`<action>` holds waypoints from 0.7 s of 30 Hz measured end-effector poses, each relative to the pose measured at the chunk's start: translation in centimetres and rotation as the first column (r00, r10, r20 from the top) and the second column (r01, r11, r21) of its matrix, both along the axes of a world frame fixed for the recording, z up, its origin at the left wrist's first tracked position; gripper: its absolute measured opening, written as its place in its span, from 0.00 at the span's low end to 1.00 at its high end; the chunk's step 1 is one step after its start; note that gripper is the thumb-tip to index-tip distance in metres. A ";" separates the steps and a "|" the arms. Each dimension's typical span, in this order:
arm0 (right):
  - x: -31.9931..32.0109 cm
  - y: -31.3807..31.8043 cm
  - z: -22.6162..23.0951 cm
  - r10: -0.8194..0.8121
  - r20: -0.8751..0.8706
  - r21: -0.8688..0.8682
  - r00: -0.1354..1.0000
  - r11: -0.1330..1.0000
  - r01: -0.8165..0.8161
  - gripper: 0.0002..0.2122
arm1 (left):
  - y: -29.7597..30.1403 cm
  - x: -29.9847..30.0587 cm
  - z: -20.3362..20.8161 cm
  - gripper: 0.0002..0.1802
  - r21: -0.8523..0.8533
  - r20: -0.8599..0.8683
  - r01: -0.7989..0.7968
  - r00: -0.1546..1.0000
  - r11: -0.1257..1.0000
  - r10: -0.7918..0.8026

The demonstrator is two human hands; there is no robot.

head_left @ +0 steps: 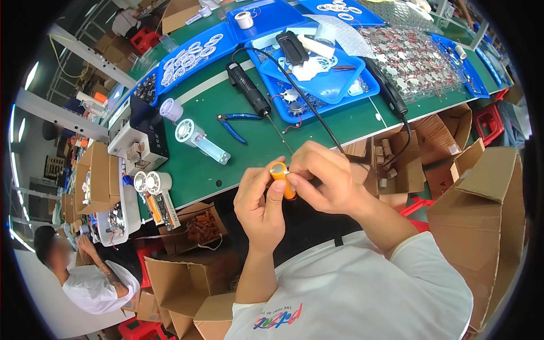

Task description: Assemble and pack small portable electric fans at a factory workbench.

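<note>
My left hand (259, 203) grips a small orange cylinder (283, 179) with a silver end cap, held upright in front of my chest. My right hand (321, 177) pinches at the top of the same cylinder, fingers closed on its cap edge. Both hands hover just off the near edge of the green worktable (340, 119). A black soldering iron (249, 89) with its cable lies on the table beyond my hands, its thin tip pointing toward them. Blue-handled cutters (232, 122) lie to the left of it.
Blue trays (317, 79) with white rings and small parts cover the far table. A clear cylinder with a white ring (199, 141) lies at left, beside a white machine (141, 144). Open cardboard boxes (481, 192) stand right and below. Another person (85, 277) sits lower left.
</note>
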State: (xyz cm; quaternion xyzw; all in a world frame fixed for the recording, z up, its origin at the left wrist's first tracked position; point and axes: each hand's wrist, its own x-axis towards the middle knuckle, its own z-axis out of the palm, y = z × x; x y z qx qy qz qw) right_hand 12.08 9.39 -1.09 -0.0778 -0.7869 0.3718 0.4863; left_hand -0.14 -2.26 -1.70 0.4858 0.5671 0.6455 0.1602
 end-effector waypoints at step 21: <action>-0.2 -0.6 0.0 0.137 -0.154 -0.393 0.978 0.900 -0.188 0.03 | 0.5 -0.4 -0.7 0.15 0.158 0.090 0.036 0.995 0.987 -0.051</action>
